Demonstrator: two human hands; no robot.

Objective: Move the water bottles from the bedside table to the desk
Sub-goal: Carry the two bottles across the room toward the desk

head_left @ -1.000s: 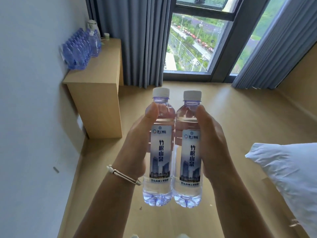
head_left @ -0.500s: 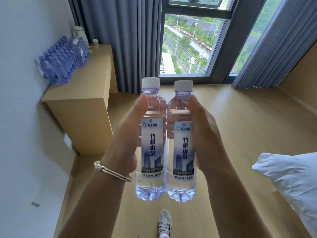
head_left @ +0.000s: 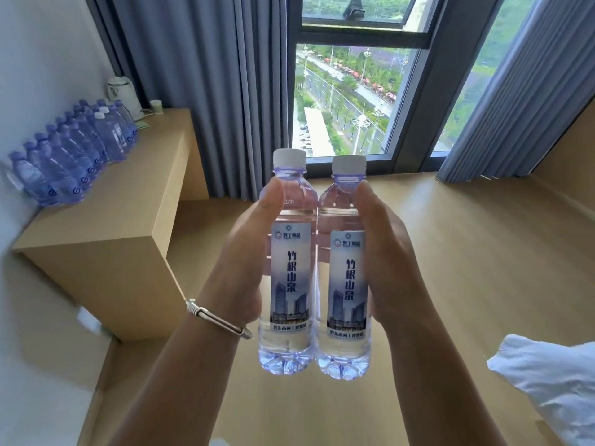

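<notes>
2 upright water bottles (head_left: 289,262) touch side by side, left hand (head_left: 248,252) and right hand (head_left: 386,252) each gripping 1, desk (head_left: 128,214) ahead-left.

Wooden desk (head_left: 135,201) stands vs. the left wall, well left of the left-hand fingers and beyond them. On top: rows of blue-tinted bottles (head_left: 74,156) packed along the wall edge, a pale kettle (head_left: 124,93) at the far end, small cup (head_left: 156,107) just beside it. Wood floor (head_left: 450,252) runs under and past the fingers, w/ desk on it.
</notes>
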